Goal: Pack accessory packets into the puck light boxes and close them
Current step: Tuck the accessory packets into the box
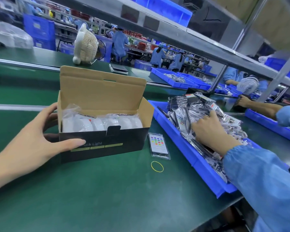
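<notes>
Two bare hands, no gloves or rings visible, left hand point(38, 139) on a forearm bare with no sleeve in view, right hand point(209, 131) emerging from a loose light-blue work-coat sleeve point(261, 178), cuff gathered at the wrist, fabric softly creased

right hand point(206, 129) fingertips buried among packets point(199, 104); grip unclear; box point(100, 144) lettering partly covered by left thumb.

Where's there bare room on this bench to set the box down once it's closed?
Wide bare green mat in front of the puck light box, reaching the near edge. A narrower strip beside the rubber band. Crowded on the right: the blue tray heaped with packets, right hand in it.
</notes>
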A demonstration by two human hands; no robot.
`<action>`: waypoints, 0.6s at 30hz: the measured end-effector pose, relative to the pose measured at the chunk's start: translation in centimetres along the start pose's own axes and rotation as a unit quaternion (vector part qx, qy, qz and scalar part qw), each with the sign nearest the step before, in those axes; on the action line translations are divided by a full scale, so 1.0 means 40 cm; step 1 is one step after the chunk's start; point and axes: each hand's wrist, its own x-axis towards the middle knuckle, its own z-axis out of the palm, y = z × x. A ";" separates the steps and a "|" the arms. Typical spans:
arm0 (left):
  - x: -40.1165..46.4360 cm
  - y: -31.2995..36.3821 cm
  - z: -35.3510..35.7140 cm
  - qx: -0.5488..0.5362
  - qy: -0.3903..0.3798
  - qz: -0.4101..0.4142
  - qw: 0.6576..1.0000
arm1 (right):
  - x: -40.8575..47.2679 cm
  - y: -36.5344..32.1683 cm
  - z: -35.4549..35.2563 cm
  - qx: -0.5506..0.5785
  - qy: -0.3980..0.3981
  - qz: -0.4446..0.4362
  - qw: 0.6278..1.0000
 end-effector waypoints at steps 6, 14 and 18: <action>-0.023 0.115 0.009 -0.049 -0.023 -0.038 0.998 | 0.006 0.101 -0.047 0.238 -0.062 -0.010 0.969; -0.039 0.175 0.017 -0.073 -0.060 -0.063 0.994 | 0.006 0.164 -0.240 0.347 0.200 -0.012 0.916; -0.044 0.183 0.022 -0.081 -0.058 -0.059 0.993 | 0.051 0.155 -0.241 0.318 0.210 0.051 0.923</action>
